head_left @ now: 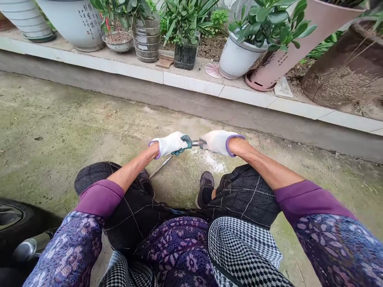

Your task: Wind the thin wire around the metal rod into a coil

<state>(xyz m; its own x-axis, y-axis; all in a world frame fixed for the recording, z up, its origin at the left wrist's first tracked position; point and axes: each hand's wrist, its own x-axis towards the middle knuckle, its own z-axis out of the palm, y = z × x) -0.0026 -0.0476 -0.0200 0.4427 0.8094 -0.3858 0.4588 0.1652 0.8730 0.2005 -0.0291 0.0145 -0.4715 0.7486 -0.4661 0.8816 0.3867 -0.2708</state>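
Observation:
Both hands wear white knit gloves with purple cuffs. My left hand (178, 144), its glove dark green at the fingers, is closed around one end of a short, round metal piece (196, 143). At the other end of that piece, my right hand (216, 142) is closed on it, slightly blurred; its fingertips look grey. The ends of the piece are hidden in the gloves. A thin greyish rod (160, 166) slants below my left hand toward my left shoe; whether it joins the held piece I cannot tell. White powder (214, 162) lies on the concrete under my right hand.
Ahead runs a low tiled ledge (191, 84) bearing several potted plants, including a white pot (241, 56) and a pink pot (281, 52). A black tyre (32, 223) and a metal cylinder (31, 247) are close at lower left. My knees flank the work.

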